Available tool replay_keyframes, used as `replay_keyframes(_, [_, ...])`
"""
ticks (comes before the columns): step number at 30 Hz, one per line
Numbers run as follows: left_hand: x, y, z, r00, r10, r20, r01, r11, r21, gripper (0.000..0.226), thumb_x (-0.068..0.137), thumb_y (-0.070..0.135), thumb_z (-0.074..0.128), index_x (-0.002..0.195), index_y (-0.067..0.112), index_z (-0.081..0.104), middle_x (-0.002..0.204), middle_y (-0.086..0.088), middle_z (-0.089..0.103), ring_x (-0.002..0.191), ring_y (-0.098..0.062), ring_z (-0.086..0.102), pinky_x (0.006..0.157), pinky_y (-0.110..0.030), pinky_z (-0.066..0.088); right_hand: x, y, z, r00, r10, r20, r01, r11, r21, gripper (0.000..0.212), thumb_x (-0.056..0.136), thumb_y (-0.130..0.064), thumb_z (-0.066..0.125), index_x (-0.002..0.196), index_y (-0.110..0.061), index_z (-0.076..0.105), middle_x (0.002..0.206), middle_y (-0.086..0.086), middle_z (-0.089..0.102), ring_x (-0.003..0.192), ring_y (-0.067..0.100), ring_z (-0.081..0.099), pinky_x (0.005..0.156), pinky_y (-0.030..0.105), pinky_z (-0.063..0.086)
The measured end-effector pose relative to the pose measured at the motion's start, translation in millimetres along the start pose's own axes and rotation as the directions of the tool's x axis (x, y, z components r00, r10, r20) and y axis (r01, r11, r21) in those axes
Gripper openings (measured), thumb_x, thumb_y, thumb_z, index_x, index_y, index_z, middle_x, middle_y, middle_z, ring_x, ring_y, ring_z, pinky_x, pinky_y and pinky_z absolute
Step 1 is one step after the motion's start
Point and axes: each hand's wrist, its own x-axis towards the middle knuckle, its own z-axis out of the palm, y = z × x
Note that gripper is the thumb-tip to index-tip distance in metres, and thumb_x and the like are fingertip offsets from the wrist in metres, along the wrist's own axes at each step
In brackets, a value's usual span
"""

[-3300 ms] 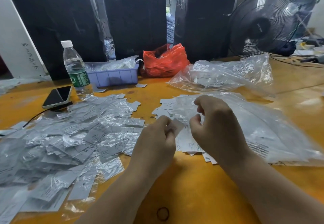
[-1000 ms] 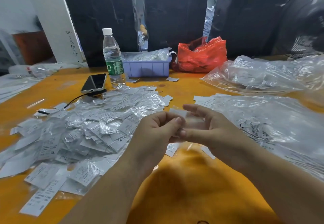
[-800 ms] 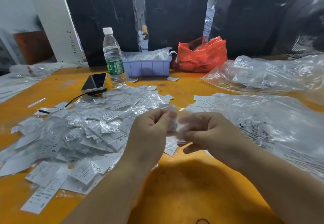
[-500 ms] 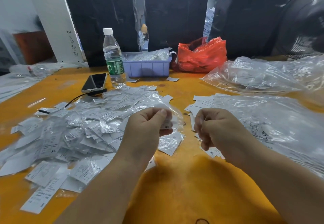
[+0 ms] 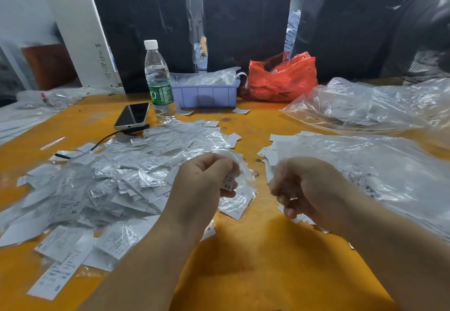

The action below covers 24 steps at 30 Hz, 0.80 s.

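Left hand pinching tag, long axis upright, XS end down, top hidden in grip, right hand blurred, grasp unclear

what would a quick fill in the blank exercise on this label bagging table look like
1. The left hand pinches a bagged label marked with the size ____.
2. The water bottle has a ____ cap.
3. The plastic bag right beside the lilac bin is ____.
4. The phone lies with its screen facing ____.
Missing words: XS; white; red; up.
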Motion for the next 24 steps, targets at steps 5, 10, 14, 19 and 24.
replay_keyframes(5, [1, -1, 1, 1.0, 0.01, 0.004, -0.01, 1.0, 0.014, 0.023, 0.092, 0.009, 0.056, 0.076, 0.008, 0.073, 0.07, 0.001, 0.068, 0.061, -0.007, 0.062, 0.059, -0.022, 0.056, 0, 4, 7, 0.996, -0.076, 0.055, 0.078, 0.996, -0.039, 0.042, 0.08, 0.023, 0.033, 0.089, -0.002, 0.065, 0.067, 0.017, 0.063, 0.046, 0.017, 0.043, 0.038, 0.026, 0.036])
replay_keyframes(10, [-1, 1, 2, 0.999, 0.029, 0.013, -0.03, 0.999, 0.026, 0.023, 0.092, 0.009, 0.056, 0.077, 0.007, 0.073, 0.072, -0.001, 0.069, 0.062, -0.008, 0.062, 0.062, -0.026, 0.057, 2, 0, 5, 0.997, -0.075, -0.036, 0.074, 0.997, -0.029, 0.041, 0.069, 0.022, 0.017, 0.049, -0.004, 0.041, 0.049, 0.006, 0.035, 0.042, 0.015, 0.025, 0.044, 0.021, 0.016])
replay_keyframes(14, [-6, 2, 4, 0.999, 0.025, 0.028, -0.026, 0.999, 0.037, 0.022, 0.091, 0.009, 0.056, 0.078, 0.005, 0.073, 0.076, -0.008, 0.069, 0.064, -0.01, 0.062, 0.063, -0.027, 0.057, 0, 1, -4, 0.998, -0.021, -0.064, 0.026, 0.997, 0.073, 0.031, 0.066, 0.012, 0.025, 0.054, -0.015, 0.03, 0.056, 0.003, 0.029, 0.051, 0.015, 0.018, 0.042, 0.021, 0.015])
replay_keyframes(19, [-4, 1, 2, 1.0, 0.023, 0.02, -0.024, 1.0, 0.019, 0.021, 0.092, 0.009, 0.056, 0.08, 0.004, 0.072, 0.072, -0.002, 0.068, 0.062, -0.008, 0.061, 0.061, -0.024, 0.056, 1, 4, -7, 0.989, 0.149, 0.024, -0.151, 0.98, 0.132, 0.021, 0.071, 0.0, 0.033, 0.064, -0.019, 0.027, 0.068, 0.002, 0.021, 0.055, 0.015, 0.016, 0.041, 0.021, 0.015])
replay_keyframes(24, [-7, 1, 7, 0.998, 0.059, 0.009, -0.059, 0.998, 0.034, 0.021, 0.091, 0.008, 0.056, 0.078, 0.004, 0.072, 0.075, -0.011, 0.067, 0.064, -0.01, 0.061, 0.063, -0.029, 0.057, 2, 9, -1, 0.975, 0.201, 0.099, -0.209, 0.975, 0.075, 0.022, 0.073, 0.004, 0.03, 0.062, -0.013, 0.039, 0.062, 0.004, 0.036, 0.048, 0.014, 0.027, 0.037, 0.018, 0.018])
